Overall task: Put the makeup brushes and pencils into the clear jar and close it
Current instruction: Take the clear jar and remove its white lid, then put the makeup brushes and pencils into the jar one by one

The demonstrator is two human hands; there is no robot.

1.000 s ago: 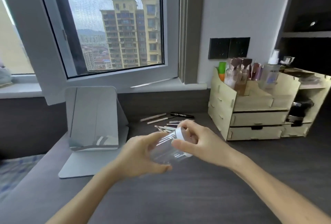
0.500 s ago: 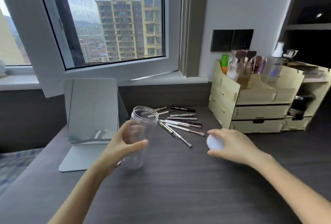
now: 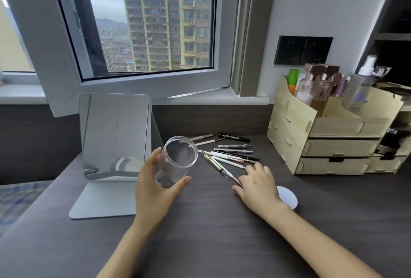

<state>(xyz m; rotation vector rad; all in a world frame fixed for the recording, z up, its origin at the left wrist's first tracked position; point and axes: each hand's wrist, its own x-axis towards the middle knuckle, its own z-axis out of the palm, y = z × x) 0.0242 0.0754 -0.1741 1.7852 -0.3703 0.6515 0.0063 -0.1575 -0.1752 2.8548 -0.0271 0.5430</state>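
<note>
Left hand (image 3: 153, 186) is wrapping around the clear jar (image 3: 175, 162), thumb on the near side and fingers behind, tilting its open, empty mouth toward the pile of brushes and pencils (image 3: 226, 155). I am seeing the jar lifted off the dark desk (image 3: 211, 233), just left of that pile. My right hand (image 3: 255, 179) is lying low over the desk with fingers spread and loosely open, gripping nothing that I can make out; its fingertips are touching the near ends of the closest brushes. Just behind its wrist the white lid (image 3: 288, 196) is resting flat on the desk, apart from the jar. Farther out, a standing mirror (image 3: 115, 135) is sitting left of the jar and a wooden organizer (image 3: 333, 142) right of the pile.
</note>
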